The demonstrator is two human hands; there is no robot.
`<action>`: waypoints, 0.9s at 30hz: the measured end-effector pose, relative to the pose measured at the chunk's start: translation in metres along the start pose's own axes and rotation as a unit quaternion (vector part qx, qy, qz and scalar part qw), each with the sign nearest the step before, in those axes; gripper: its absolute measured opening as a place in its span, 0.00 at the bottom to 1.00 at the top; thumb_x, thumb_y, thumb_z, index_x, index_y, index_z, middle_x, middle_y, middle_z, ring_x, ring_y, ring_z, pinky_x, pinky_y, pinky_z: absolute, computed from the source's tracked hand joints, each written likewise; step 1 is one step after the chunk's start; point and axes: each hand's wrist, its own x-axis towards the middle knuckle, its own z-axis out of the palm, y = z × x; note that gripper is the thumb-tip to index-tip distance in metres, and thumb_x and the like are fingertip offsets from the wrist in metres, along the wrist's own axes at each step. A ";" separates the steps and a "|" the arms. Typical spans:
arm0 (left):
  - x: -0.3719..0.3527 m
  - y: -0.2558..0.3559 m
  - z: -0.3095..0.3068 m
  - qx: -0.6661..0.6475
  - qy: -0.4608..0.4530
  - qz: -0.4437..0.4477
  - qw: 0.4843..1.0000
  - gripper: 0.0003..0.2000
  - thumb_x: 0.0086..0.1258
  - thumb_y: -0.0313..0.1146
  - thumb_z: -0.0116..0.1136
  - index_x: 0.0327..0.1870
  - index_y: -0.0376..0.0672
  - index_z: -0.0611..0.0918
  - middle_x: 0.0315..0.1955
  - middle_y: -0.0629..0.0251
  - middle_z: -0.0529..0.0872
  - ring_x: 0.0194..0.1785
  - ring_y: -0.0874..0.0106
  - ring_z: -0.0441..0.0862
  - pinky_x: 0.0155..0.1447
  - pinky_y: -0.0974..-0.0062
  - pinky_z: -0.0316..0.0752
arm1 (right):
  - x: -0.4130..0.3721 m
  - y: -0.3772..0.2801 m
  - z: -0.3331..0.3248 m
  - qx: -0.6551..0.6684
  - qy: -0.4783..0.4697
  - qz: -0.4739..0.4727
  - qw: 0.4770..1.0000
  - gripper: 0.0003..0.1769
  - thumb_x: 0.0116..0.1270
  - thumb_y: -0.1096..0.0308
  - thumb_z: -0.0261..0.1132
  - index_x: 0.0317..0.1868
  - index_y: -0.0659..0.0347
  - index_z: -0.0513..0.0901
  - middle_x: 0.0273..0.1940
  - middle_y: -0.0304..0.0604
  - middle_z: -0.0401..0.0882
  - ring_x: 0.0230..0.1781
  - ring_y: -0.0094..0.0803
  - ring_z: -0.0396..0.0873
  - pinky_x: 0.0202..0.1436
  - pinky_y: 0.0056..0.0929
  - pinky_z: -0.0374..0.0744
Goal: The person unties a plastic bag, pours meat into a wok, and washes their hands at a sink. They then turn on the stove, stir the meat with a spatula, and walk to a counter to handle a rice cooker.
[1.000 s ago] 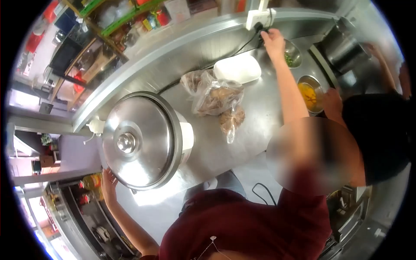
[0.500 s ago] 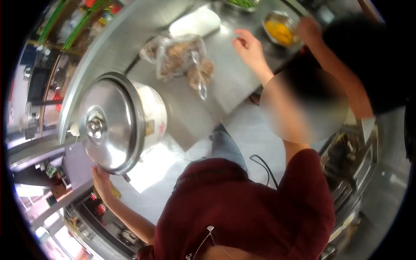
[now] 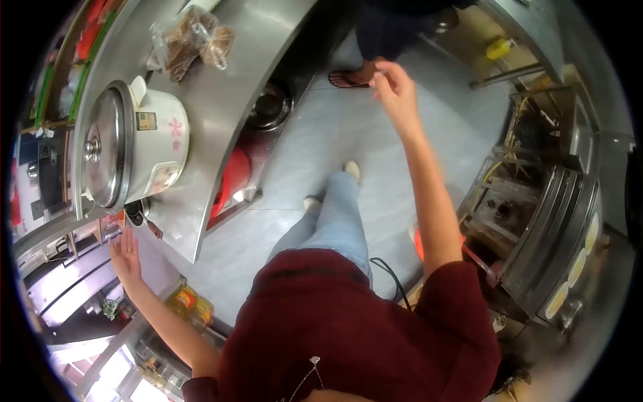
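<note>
My left hand point(image 3: 125, 260) reaches out at the lower left with its fingers stretched, holding nothing. It is near the front end of the steel counter point(image 3: 177, 224), just below a large white rice cooker point(image 3: 157, 144) with a pink flower print and a shiny metal lid point(image 3: 104, 147). My right hand point(image 3: 398, 100) is raised over the floor, its fingers loosely bent and apart, with nothing in them. Clear plastic bags of brown food point(image 3: 191, 43) lie on the counter behind the cooker. A dark-handled utensil point(image 3: 144, 218) shows beside the cooker at the counter's end.
Under the counter a shelf bears a red container point(image 3: 234, 175) and a dark round lidded pot point(image 3: 270, 106). Another person's sandalled foot point(image 3: 348, 79) stands ahead on the grey tiled floor point(image 3: 295, 157). Metal cooking equipment point(image 3: 536, 221) lines the right side, and a black cable point(image 3: 392, 275) hangs near my waist.
My view has swung right, away from the counter, whose things now appear further left. The bowls have left the view. My left hand has come away from the cooker's lid edge.
</note>
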 end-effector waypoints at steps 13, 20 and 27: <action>-0.126 -0.106 0.100 -0.045 -0.073 -0.063 0.994 0.18 0.68 0.42 0.44 0.50 0.35 0.67 0.51 0.51 0.72 0.53 0.62 0.71 0.55 0.64 0.68 | -0.105 0.034 -0.223 -0.062 0.071 0.108 0.990 0.14 0.60 0.71 0.55 0.46 0.66 0.72 0.25 0.37 0.71 0.23 0.20 0.71 0.24 0.20 0.72; -0.172 -0.142 0.117 -0.063 -0.162 -0.053 0.983 0.21 0.67 0.43 0.45 0.54 0.36 0.66 0.51 0.53 0.72 0.51 0.63 0.72 0.53 0.66 0.69 | -0.087 0.018 -0.249 -0.115 0.007 0.104 0.988 0.14 0.59 0.71 0.54 0.46 0.67 0.71 0.25 0.38 0.71 0.24 0.21 0.70 0.25 0.20 0.73; -0.182 -0.136 0.064 -0.132 -0.075 -0.007 0.988 0.21 0.67 0.41 0.45 0.55 0.36 0.65 0.49 0.55 0.73 0.49 0.64 0.73 0.53 0.67 0.68 | -0.046 0.022 -0.161 -0.110 -0.164 0.070 0.978 0.13 0.59 0.72 0.56 0.45 0.64 0.71 0.29 0.37 0.71 0.24 0.19 0.69 0.25 0.17 0.71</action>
